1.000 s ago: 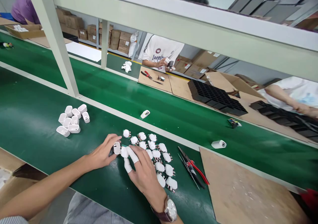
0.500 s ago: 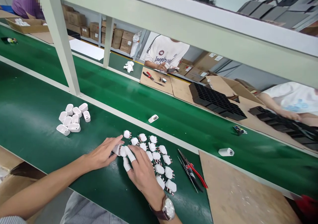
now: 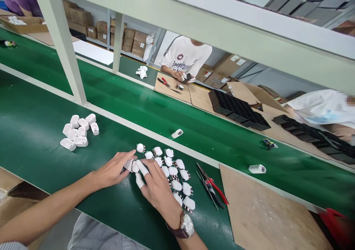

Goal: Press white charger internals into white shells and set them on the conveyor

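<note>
My left hand [image 3: 112, 170] and my right hand [image 3: 155, 185] meet over the green bench, both pinching one small white charger part [image 3: 130, 165] between their fingertips. White finger cots cover my right thumb and forefinger, and a wristwatch [image 3: 185, 226] sits on that wrist. Just right of my hands lie several white plug inserts with metal pins [image 3: 174, 170] in rows. A heap of empty white charger shells [image 3: 77, 131] lies to the left.
Red-handled cutters [image 3: 212, 185] lie beside a brown board [image 3: 266, 213]. Loose chargers [image 3: 177, 133] [image 3: 257, 168] ride the green conveyor. A white frame post [image 3: 62, 50] stands at left. Across, a person in a white shirt [image 3: 185, 56] works near black trays [image 3: 238, 109].
My hands have stayed together on the white part with only small finger shifts. The loose chargers on the conveyor have drifted right. The view has shifted slightly.
</note>
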Motion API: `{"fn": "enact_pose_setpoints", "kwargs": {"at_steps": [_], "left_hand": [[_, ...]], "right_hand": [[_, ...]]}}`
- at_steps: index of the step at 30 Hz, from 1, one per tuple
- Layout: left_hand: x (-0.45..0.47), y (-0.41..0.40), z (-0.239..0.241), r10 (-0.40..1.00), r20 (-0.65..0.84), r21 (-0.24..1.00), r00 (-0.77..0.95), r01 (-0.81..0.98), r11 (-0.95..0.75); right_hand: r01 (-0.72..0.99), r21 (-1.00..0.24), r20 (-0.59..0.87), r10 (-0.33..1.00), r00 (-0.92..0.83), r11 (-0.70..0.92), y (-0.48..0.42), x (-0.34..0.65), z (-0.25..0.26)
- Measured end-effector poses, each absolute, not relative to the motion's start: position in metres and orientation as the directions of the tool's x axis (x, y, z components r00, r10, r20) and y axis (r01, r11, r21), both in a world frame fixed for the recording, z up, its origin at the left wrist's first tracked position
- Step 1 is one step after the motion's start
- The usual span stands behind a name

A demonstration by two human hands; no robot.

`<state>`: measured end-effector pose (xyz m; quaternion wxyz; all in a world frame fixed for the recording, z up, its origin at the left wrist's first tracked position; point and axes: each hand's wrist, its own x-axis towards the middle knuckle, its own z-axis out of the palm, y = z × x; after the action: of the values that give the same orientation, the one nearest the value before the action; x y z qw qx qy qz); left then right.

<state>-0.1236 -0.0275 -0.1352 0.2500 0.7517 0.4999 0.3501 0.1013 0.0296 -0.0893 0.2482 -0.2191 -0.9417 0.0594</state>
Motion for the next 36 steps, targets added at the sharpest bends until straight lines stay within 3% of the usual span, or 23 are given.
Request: {"fn": "enact_pose_setpoints", "kwargs": {"at_steps": [17,24,36], "left_hand": [[-0.1233,-0.0256,-0.1353,0.934,0.257,0.733,0.25,0.579,-0.357],[-0.1238,-0.0259,-0.1357,0.935,0.257,0.726,0.244,0.589,-0.354],[-0.1248,-0.0254,-0.138,0.933,0.256,0.734,0.254,0.576,-0.359]], "right_hand": [[0.404,-0.12,0.389,0.417,-0.821,0.907,0.0291,0.0999,-0.0926],[0.389,-0.226,0.372,0.448,-0.813,0.893,0.0316,0.1023,-0.0931],[0.364,-0.211,0.341,0.417,-0.843,0.907,0.0343,0.102,-0.0915]]}}
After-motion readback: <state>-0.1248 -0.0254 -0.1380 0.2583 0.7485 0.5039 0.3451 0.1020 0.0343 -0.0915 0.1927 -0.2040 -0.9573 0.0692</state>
